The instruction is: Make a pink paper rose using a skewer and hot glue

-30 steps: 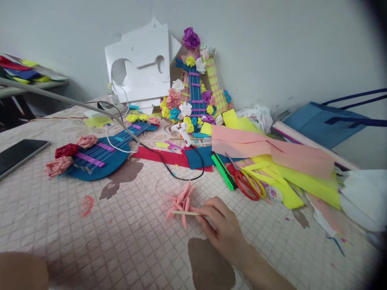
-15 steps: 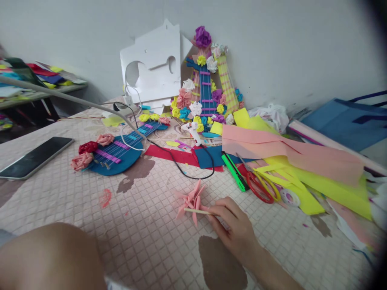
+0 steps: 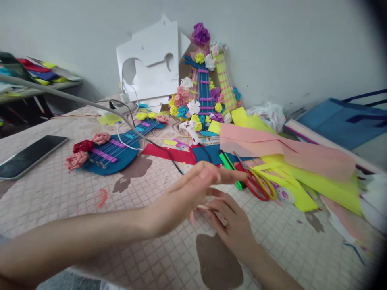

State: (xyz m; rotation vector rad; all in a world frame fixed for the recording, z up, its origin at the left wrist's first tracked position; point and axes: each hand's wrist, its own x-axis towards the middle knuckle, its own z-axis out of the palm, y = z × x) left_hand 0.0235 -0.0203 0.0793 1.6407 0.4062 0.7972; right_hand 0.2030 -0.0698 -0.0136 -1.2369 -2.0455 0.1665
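My left hand [image 3: 187, 193] reaches in from the left with its fingers stretched out flat, hovering just above my right hand. My right hand [image 3: 234, 229] rests on the checked tablecloth and pinches a thin wooden stick [image 3: 202, 207]. The pink folded paper flower [image 3: 191, 217] on that stick is almost wholly hidden behind my left hand; only a pink sliver shows beneath it.
Red scissors [image 3: 256, 187], a green cutter [image 3: 231, 165] and a tape roll [image 3: 284, 194] lie just beyond my hands. Pink and yellow paper sheets [image 3: 287, 155] spread to the right. A blue paper guitar [image 3: 111, 151], a glue gun [image 3: 190, 131] with its black cord, and a phone [image 3: 28, 155] lie to the left.
My left arm has swung in from the lower left, and its open hand now covers the pink flower. My right hand has stayed put on the stick.
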